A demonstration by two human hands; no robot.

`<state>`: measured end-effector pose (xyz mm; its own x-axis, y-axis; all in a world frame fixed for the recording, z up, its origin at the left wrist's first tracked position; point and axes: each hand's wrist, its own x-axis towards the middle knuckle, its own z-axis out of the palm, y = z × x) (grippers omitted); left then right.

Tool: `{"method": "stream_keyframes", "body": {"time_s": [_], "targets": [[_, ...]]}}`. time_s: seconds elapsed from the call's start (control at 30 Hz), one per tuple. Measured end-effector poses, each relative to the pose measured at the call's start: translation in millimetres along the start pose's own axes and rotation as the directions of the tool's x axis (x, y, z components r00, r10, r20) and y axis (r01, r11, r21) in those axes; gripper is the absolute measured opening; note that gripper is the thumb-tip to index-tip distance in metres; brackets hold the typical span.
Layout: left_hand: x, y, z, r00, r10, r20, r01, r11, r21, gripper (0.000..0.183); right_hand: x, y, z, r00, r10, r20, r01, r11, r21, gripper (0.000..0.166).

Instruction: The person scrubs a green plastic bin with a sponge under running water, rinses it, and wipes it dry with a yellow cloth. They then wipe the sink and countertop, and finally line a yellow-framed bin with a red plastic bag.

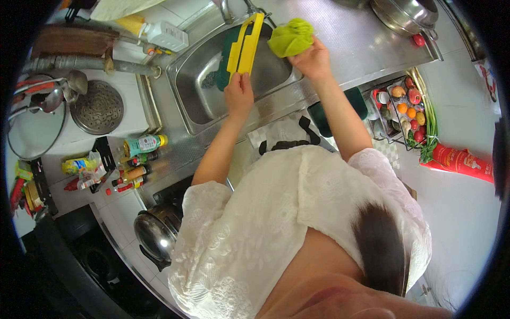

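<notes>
My left hand (240, 95) grips the near end of a yellow plastic frame (248, 46), which looks like a mandoline slicer, with a slot along its length. It is held tilted up over the stainless steel sink (190, 113). My right hand (312, 60) holds a bunched lime-green cloth (291, 38) over the sink's right edge, apart from the yellow frame. Behind the frame, a dark green item (227, 60) is partly hidden in the sink. A faucet (226, 12) rises at the back.
Right of the sink, a steel pot (402, 18) stands on the metal counter (342, 44). A wire rack (392, 133) holds fruit and vegetables, with scallions (429, 103) alongside. Several condiment bottles (145, 145) stand at left. A lidded pot (155, 235) is near the stove (95, 259).
</notes>
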<state>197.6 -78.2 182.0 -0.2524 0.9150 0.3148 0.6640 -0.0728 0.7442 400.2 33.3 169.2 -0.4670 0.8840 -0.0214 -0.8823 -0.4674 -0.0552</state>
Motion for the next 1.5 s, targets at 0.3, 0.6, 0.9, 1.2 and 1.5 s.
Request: {"method": "stream_keyframes", "body": {"time_s": [0.3,0.6,0.9,1.2,1.5], "targets": [[-34.2,51.7,47.8,0.989,0.092,0.119,-0.104,0.99,0.091,0.023,7.3,0.3,10.9,0.931,-0.201,-0.304,-0.002,0.83,-0.558,0.024],[25.1,59.4,51.0,0.986,0.132,-0.1,-0.118,0.983,0.138,0.024,-31.3,46.1,42.8,0.993,0.056,-0.1,-0.079,0.966,-0.244,0.023],[8.2,68.7,31.9,0.989,0.15,0.008,-0.149,0.984,-0.098,0.024,-22.3,31.9,46.7,0.991,-0.134,0.008,0.105,0.743,-0.66,0.026],[-1.8,88.9,18.7,0.981,0.195,0.004,-0.192,0.972,-0.134,0.024,11.3,3.9,82.8,0.93,-0.351,-0.108,0.243,0.809,-0.535,0.015],[23.3,42.4,37.5,0.984,-0.179,0.01,0.137,0.716,-0.684,0.015,-20.0,57.8,58.6,0.907,-0.414,0.08,0.14,0.117,-0.983,0.016]]}}
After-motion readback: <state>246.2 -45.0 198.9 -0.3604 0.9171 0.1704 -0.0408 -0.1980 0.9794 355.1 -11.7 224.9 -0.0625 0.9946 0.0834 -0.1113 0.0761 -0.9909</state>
